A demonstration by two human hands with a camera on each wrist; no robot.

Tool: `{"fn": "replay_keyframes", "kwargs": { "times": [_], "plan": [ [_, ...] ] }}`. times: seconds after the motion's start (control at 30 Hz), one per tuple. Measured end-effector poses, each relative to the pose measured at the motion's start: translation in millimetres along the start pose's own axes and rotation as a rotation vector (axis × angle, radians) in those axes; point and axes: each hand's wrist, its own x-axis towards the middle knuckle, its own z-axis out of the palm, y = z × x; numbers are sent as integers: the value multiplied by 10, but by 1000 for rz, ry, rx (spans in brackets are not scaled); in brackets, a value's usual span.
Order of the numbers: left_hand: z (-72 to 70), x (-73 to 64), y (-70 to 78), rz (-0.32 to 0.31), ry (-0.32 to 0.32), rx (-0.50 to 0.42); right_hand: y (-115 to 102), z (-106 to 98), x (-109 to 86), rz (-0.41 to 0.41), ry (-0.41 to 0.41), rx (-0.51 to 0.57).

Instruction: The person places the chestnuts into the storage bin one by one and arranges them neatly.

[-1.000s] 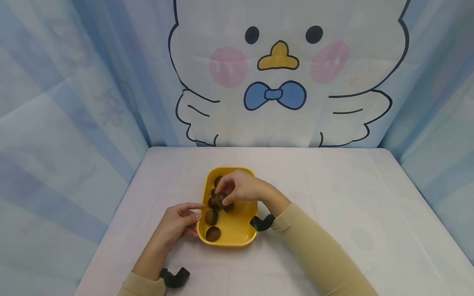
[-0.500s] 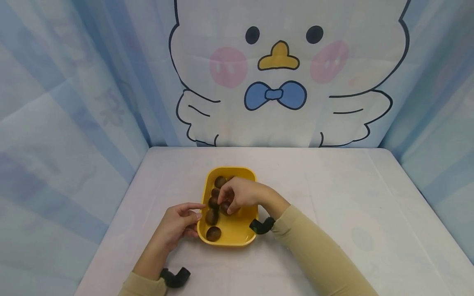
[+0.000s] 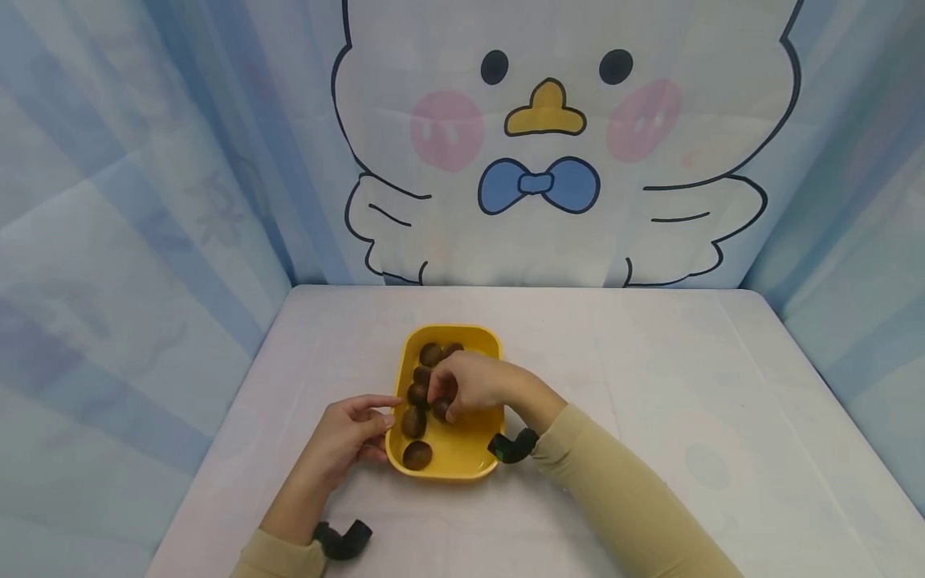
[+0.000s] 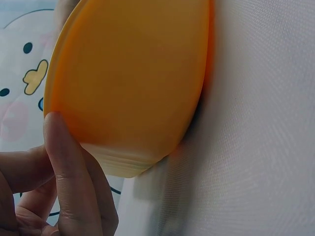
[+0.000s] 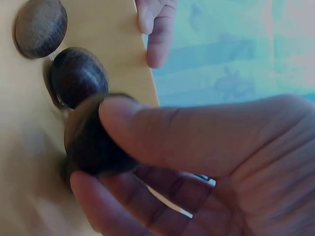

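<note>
A yellow plastic tray (image 3: 462, 453) stands on the table with several brown chestnuts in it, most of them in a line along its left side. My right hand (image 3: 477, 383) reaches in from the right and pinches one chestnut (image 5: 91, 140) between thumb and fingers, low over the tray floor. Just past the held one, another chestnut (image 5: 79, 77) lies close by in the right wrist view. My left hand (image 3: 347, 433) is at the tray's left side. Its fairly straight fingers (image 4: 74, 172) touch the outer wall near the rim.
A white cloth covers the table (image 3: 650, 361). Blue and white curtains (image 3: 144, 241) hang around it, the back one printed with a cartoon bird. A dark wrist device (image 3: 513, 445) on the right arm overlaps the tray's right rim.
My right hand has come slightly down and toward me with the chestnut, uncovering the chestnuts at the tray's far end. The left hand and the tray have stayed almost where they were.
</note>
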Motion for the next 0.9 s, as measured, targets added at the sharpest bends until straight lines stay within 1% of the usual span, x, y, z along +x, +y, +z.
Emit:
{"fn": "replay_keyframes", "kwargs": {
  "times": [0.27, 0.53, 0.67, 0.9],
  "plan": [
    [-11, 16, -20, -4, 1, -3, 9, 45, 21, 29, 32, -55],
    [-14, 19, -14, -14, 7, 8, -42, 107, 34, -6, 39, -134],
    [-9, 24, -7, -22, 14, 4, -58, 125, 22, 20, 50, -140],
    [-14, 19, -14, 0, 3, 10, -93, 154, 29, 6, 57, -187]
  ]
}}
